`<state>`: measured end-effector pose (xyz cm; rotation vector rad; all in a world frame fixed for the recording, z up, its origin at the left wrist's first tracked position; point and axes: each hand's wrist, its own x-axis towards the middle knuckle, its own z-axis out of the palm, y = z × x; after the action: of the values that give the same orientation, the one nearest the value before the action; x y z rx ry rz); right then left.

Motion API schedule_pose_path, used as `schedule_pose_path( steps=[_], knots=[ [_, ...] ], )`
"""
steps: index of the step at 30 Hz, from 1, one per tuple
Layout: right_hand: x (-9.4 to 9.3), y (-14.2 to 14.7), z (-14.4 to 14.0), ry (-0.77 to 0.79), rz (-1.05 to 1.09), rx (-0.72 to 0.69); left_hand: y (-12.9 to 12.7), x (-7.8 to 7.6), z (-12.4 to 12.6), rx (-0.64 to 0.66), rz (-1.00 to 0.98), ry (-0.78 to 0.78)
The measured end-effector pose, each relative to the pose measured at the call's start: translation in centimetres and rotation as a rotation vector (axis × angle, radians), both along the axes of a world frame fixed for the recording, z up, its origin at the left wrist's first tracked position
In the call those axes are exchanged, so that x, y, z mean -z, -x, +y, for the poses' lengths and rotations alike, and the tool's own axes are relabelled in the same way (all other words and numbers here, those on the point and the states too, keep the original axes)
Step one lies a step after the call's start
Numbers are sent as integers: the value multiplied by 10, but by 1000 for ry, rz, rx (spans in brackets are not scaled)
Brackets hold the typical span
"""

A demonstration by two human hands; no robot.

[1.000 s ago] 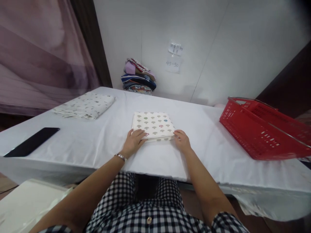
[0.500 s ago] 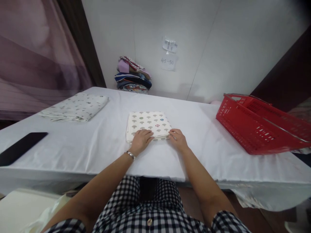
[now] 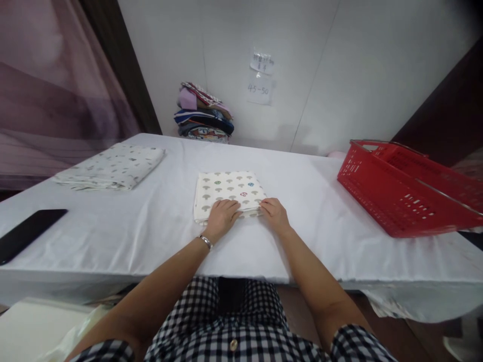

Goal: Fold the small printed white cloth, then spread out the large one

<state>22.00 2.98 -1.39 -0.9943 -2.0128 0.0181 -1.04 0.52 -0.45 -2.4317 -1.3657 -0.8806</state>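
Cotton square, folded, mushroom print: the cloth [image 3: 227,192] lies flat on the white table [image 3: 151,226], touching both your hands at its near edge.

Left to right:
- Well left of your left hand: black phone [image 3: 28,232] at the table's edge, and beyond it a second folded sheet [image 3: 111,166].
- Left hand [image 3: 222,217]: fingers spread flat, palm down on the cloth's near left part, pressing rather than gripping.
- Right hand [image 3: 274,216]: fingers loosely curled at the near right corner, touching the edge; whether it pinches the layers, cannot tell.
- Far right of your right hand: red basket [image 3: 407,193], tilted. Ahead of both hands, a clothes stack [image 3: 204,113] against the wall.

To do it well, in my judgement: keep the left palm flat as anchor and square the layers with the right fingertips along the near edge. Don't drag, because the tablecloth looks likely to wrinkle under it.

Versus a second ago: hands sit closer together, with the left further onto the cloth. Cloth looks unmoved on the table. The view has swung slightly right, so everything sits more to the left.
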Motion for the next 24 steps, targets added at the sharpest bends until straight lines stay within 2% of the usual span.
schedule_pose_path(
  steps=[13,19,24],
  knots=[
    [-1,3,2,15,-114,7,-2,-5,5,-12,13,-30],
    [-2,8,0,11,-135,80,-1,-1,3,1,13,21],
    [1,9,1,-31,-165,122,0,-4,3,0,13,-2]
  ],
)
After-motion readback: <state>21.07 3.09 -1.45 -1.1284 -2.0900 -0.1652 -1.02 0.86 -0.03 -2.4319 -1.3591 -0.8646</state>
